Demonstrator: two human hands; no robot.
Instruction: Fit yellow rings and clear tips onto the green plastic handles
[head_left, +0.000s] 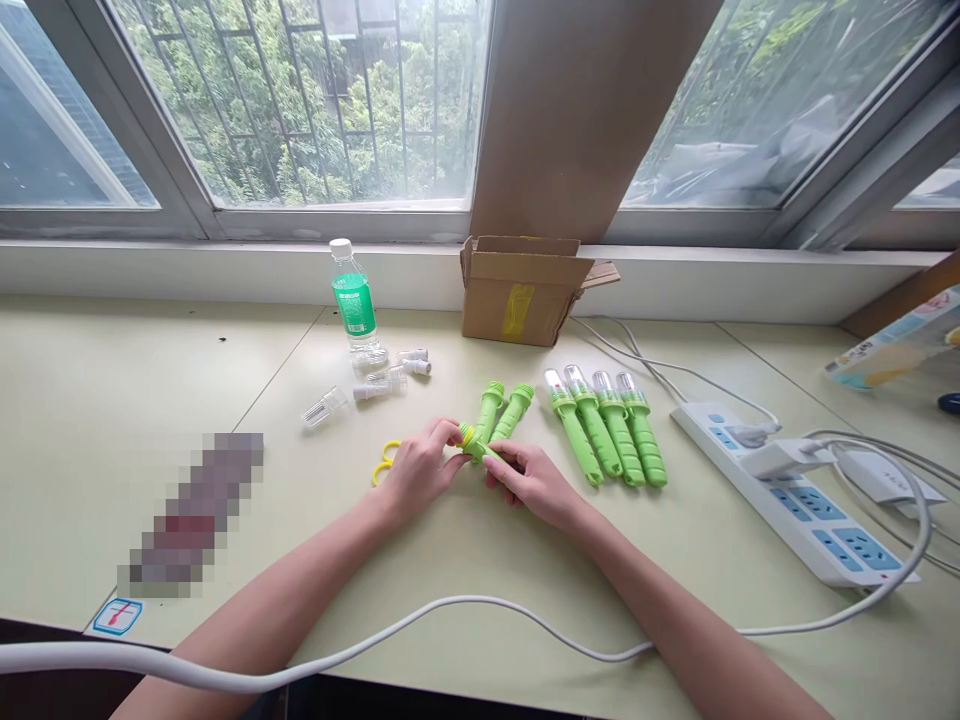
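Observation:
Between my two hands is a green plastic threaded handle, held just above the table. My left hand pinches its threaded end, where a bit of yellow shows. The fingers of my right hand close on its other end, partly covering it. Just beyond lie two similar green handles, one on the left and one on the right, with bare threaded tops. Yellow rings, like scissor handles, show beside my left hand, partly hidden by it.
Several green handles with clear caps lie to the right. Clear caps and small white parts lie at left, near a water bottle. A cardboard box stands behind. A power strip and white cable occupy the right and front.

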